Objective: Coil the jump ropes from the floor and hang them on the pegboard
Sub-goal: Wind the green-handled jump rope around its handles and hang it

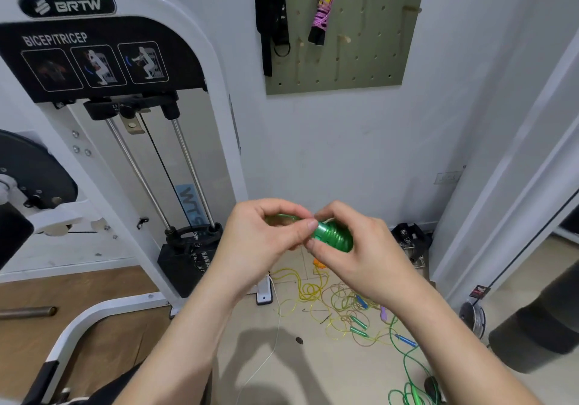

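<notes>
A green jump rope (332, 235), wound into a tight bundle, sits between both hands at chest height. My left hand (266, 235) grips its left end, thumb and fingers pinching the top. My right hand (354, 248) curls round the right side of the bundle. Below, on the floor, lies a tangle of loose jump ropes (341, 307): yellow, tan and green cords with blue, green and purple handles. On the wall above hangs the olive pegboard (369, 59) with wooden pegs; a coiled pink rope (322, 12) with a yellow handle hangs on it.
A white bicep/tricep weight machine (125, 122) stands at the left, its base foot (263, 293) beside the ropes. Black straps (272, 22) hang at the pegboard's left edge. A black object (410, 238) lies by the wall, and a dark cylinder (539, 326) stands at the right.
</notes>
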### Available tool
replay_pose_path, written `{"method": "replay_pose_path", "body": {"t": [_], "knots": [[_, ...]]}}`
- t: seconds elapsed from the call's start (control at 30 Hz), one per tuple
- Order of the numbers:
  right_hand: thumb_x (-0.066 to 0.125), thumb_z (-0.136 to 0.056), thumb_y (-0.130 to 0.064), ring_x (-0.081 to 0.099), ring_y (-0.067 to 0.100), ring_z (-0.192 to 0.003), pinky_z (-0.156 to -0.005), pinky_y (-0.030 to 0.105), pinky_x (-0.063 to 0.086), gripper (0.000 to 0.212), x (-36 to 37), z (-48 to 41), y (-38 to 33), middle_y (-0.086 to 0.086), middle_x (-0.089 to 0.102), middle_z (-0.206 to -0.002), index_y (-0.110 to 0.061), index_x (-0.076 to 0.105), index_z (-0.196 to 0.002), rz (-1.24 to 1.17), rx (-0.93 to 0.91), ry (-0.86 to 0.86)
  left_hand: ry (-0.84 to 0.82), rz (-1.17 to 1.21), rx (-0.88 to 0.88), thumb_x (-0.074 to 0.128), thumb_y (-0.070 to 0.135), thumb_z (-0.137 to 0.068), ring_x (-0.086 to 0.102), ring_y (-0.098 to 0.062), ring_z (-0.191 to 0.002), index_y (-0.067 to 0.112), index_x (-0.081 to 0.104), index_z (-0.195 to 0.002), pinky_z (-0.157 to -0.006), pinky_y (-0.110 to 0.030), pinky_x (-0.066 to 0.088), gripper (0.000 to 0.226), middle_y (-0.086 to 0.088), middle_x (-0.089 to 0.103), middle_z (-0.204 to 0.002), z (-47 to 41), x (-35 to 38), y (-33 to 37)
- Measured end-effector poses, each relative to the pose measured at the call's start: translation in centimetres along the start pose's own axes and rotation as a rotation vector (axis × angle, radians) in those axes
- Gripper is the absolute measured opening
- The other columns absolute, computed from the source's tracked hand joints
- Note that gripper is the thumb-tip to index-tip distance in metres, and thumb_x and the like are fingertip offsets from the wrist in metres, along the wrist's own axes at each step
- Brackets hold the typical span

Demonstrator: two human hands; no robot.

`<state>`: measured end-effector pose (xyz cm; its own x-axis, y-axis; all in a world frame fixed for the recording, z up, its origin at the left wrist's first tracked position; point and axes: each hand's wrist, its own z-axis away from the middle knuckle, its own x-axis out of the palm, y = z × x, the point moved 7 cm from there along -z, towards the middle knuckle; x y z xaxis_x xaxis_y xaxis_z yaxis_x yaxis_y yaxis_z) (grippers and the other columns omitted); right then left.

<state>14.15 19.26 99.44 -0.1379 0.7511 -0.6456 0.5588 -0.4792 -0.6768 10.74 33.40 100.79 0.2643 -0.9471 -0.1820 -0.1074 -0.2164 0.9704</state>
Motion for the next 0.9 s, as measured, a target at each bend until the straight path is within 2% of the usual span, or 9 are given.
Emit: {"method": "replay_pose_path", "body": {"t": [0.13, 0.2, 0.37, 0.47, 0.57, 0.67, 0.77, 0.83, 0.9], "knots": [[0.062, -0.077, -0.050, 0.059, 0.020, -0.073, -0.062, 0.034, 0.047, 0.028, -0.7, -0.5, 0.0, -0.007, 0.068, -0.077, -0.031, 0.051, -0.095, 0.322, 0.002, -0.015, -0.077, -1.135, 0.596, 0.065, 0.038, -0.085, 0.057, -0.018, -0.071, 0.027, 0.073, -0.081, -0.060, -0.027, 0.039, 0.014, 0.007, 0.059, -0.068, 0.4, 1.1, 3.3], [0.059, -0.079, -0.049, 0.060, 0.024, -0.079, -0.062, 0.033, 0.044, 0.030, -1.1, -0.8, -0.6, -0.005, 0.068, -0.081, -0.031, 0.049, -0.100, 0.455, -0.025, -0.020, -0.158, -1.373, 0.593, 0.053, 0.038, -0.093, 0.055, -0.020, -0.087, 0.026, 0.066, -0.089, -0.068, -0.028, 0.026, 0.018, 0.007, 0.058, -0.081, 0.6, 2.4, 3.3], [0.052, -0.084, -0.048, 0.061, 0.027, -0.087, -0.062, 0.032, 0.040, 0.029, -0.9, -1.1, -1.4, -0.004, 0.065, -0.091, -0.029, 0.045, -0.105, 0.634, -0.117, -0.091, -0.193, -1.496, 0.441, 0.055, 0.009, -0.080, 0.054, -0.022, -0.099, 0.027, 0.055, -0.099, -0.088, -0.038, 0.032, 0.027, 0.005, 0.059, -0.093, 0.0, 2.6, 2.6], [0.051, -0.083, -0.049, 0.061, 0.026, -0.086, -0.059, 0.031, 0.036, 0.030, -1.0, -1.2, -1.0, -0.004, 0.063, -0.090, -0.028, 0.041, -0.102, 0.701, -0.131, -0.125, -0.185, -1.552, 0.680, 0.063, 0.003, -0.065, 0.056, -0.023, -0.083, 0.021, 0.063, -0.075, -0.087, -0.045, 0.036, 0.020, 0.003, 0.057, -0.077, 0.4, 3.5, 2.9], [0.053, -0.081, -0.048, 0.061, 0.026, -0.086, -0.060, 0.031, 0.038, 0.031, -1.6, -1.6, -0.5, -0.004, 0.064, -0.087, -0.029, 0.044, -0.103, 0.686, -0.110, -0.132, -0.147, -1.596, 0.802, 0.036, 0.004, -0.073, 0.051, -0.025, -0.070, 0.016, 0.057, -0.064, -0.073, -0.039, 0.035, 0.025, -0.001, 0.052, -0.065, 0.8, 4.0, 2.9], [0.054, -0.082, -0.048, 0.060, 0.026, -0.086, -0.060, 0.031, 0.035, 0.030, -2.2, -1.8, -0.3, -0.004, 0.065, -0.087, -0.029, 0.045, -0.104, 0.689, -0.103, -0.144, -0.298, -1.554, 0.707, 0.026, 0.005, -0.083, 0.049, -0.028, -0.060, 0.014, 0.048, -0.082, -0.065, -0.035, 0.032, 0.023, -0.002, 0.052, -0.064, 1.0, 4.7, 1.8], [0.053, -0.083, -0.046, 0.060, 0.027, -0.085, -0.058, 0.031, 0.034, 0.026, -2.2, -1.8, -0.4, -0.004, 0.065, -0.089, -0.030, 0.043, -0.101, 0.716, -0.137, -0.168, -0.344, -1.445, 0.507, 0.027, 0.032, -0.099, 0.056, -0.029, -0.072, 0.016, 0.048, -0.113, -0.065, -0.036, 0.037, 0.030, 0.001, 0.059, -0.081, 0.6, 4.3, 0.6], [0.051, -0.084, -0.046, 0.060, 0.027, -0.085, -0.058, 0.032, 0.033, 0.025, -1.6, -1.8, -0.4, -0.004, 0.064, -0.090, -0.029, 0.042, -0.099, 0.745, -0.156, -0.208, -0.294, -1.522, 0.595, 0.038, 0.041, -0.096, 0.056, -0.028, -0.066, 0.015, 0.060, -0.095, -0.060, -0.035, 0.039, 0.034, -0.001, 0.058, -0.072, 0.9, 4.8, 0.8], [0.050, -0.083, -0.043, 0.060, 0.028, -0.084, -0.057, 0.032, 0.032, 0.023, -1.1, -1.8, -0.6, -0.003, 0.063, -0.089, -0.027, 0.040, -0.096, 0.770, -0.173, -0.226, -0.215, -1.601, 0.726, 0.055, 0.021, -0.086, 0.051, -0.027, -0.064, 0.013, 0.061, -0.070, -0.057, -0.035, 0.032, 0.018, -0.004, 0.052, -0.065, 1.4, 5.2, 0.9]]}}
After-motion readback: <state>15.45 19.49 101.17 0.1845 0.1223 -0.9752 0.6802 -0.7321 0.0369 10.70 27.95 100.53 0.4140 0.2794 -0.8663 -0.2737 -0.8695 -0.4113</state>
